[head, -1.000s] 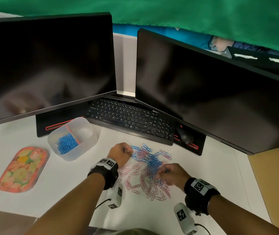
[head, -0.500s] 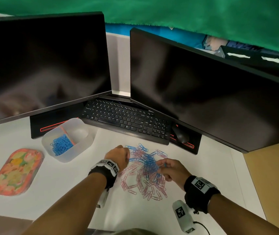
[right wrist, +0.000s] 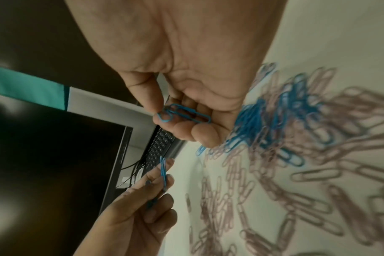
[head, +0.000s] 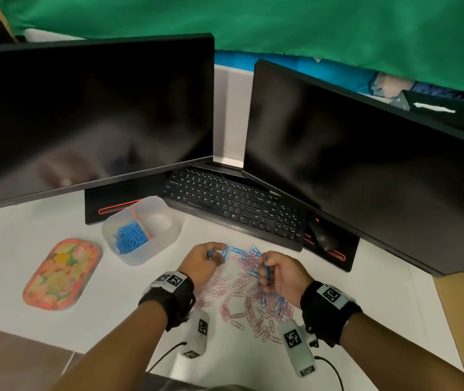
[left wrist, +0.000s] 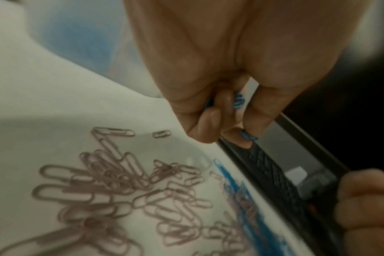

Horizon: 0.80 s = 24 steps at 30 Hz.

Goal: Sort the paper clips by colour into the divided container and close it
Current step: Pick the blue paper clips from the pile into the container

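White surface before me, loose heap of pink and blue paper clips, divided container with blue clips, floral lid at my left, keyboard, mouse, two monitor stands

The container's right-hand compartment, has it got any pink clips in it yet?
No: in the head view that side of the container shows only its bare bottom, while blue clips fill the left side.

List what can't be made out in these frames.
- Count of blue paper clips in left hand: curled fingers cover them, left wrist view.
- Translucent divided container, right compartment: contents too faint, head view.
- Black mouse: partly under the monitor.
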{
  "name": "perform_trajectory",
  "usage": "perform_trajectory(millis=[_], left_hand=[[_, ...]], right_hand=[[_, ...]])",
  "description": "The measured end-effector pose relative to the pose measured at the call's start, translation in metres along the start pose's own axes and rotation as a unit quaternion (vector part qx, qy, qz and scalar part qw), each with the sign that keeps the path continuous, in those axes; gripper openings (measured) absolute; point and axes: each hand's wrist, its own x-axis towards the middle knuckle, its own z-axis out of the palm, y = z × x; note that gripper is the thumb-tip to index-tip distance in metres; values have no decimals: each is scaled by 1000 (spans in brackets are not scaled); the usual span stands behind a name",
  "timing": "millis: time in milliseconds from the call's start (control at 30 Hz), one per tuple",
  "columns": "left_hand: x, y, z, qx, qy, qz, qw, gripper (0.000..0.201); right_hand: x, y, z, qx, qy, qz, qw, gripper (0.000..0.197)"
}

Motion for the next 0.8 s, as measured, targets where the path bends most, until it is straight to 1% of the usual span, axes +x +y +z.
perform_trajectory(millis=[67, 133, 233, 300, 433, 533, 633, 700, 800], left_hand=[[-10, 5, -12, -111, 14, -31, 993, 32], [-18, 7, -26, -213, 31, -47, 975, 34], [-29, 8, -51, -289, 69, -58, 953, 34], [-36, 9, -69, -322, 91, -63, 940, 33], [-44, 12, -104, -378, 110, -73, 916, 25], [-45, 18, -125, -382, 142, -81, 910, 20], [-42, 19, -144, -388, 195, -104, 895, 17], [-40, 18, -153, -405, 212, -115, 882, 16], [-36, 17, -161, -410, 236, -121, 872, 18]], right_hand=[[5, -8, 19, -11, -23, 3, 1000, 12], [12, -16, 42, -20, -44, 7, 999, 5], [27, -25, 80, -60, -61, 20, 996, 12], [35, -30, 107, -95, -59, 17, 994, 12], [50, -36, 160, -152, -69, 11, 986, 7], [62, -41, 193, -184, -77, 6, 980, 6], [70, -47, 222, -204, -81, 3, 976, 14], [74, -51, 237, -211, -81, -1, 974, 16], [78, -55, 254, -225, -73, -13, 971, 15]])
